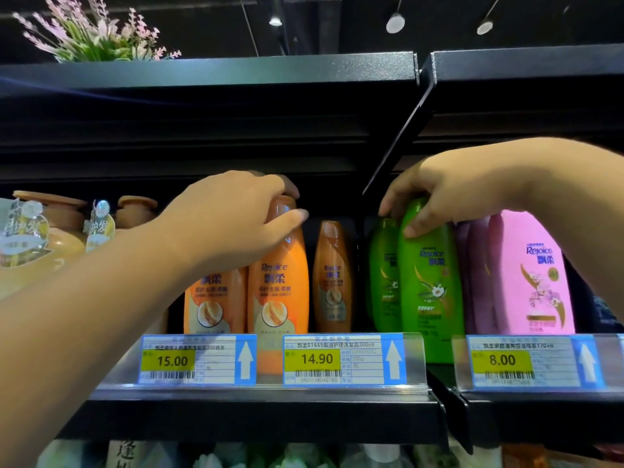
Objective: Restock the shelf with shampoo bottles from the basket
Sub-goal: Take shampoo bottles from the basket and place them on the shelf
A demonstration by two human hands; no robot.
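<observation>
Nearest, the front rail of the shelf [256,413] carries three price tags, 15.00 [196,359], 14.90 [341,359] and 8.00 [526,361]. Each has a white arrow that points up to the row it belongs to. Both forearms reach up over this rail from below.

Just behind the rail stand the front bottles. The left hand [233,214] is closed over the cap and shoulder of an orange bottle [280,282]. This bottle stands upright at the front edge, above the gap between the 15.00 and 14.90 tags, and touches a second orange bottle [212,298] on its left. I judge that the hand takes it from the top because the shelf is high, so a grip lower on the body would be difficult.

The right hand [449,194] pinches the top of a green bottle [432,282], with the thumb on the front face and the fingers over the cap. This bottle is also upright at the front edge, just left of a pink bottle [533,275]. It seems that each bottle is being set in the row of its own colour, with the label to the front so that a customer can read it.

Farther in, a darker orange bottle [332,278] and another green bottle [383,275] stand deeper on the shelf. At the far left are brown jars [64,228] with clear hang tags.

Above, the upper shelf board [209,70] bears a plant [94,35] with pink flowers, and lamps hang from the dark ceiling beyond. The basket does not show.
</observation>
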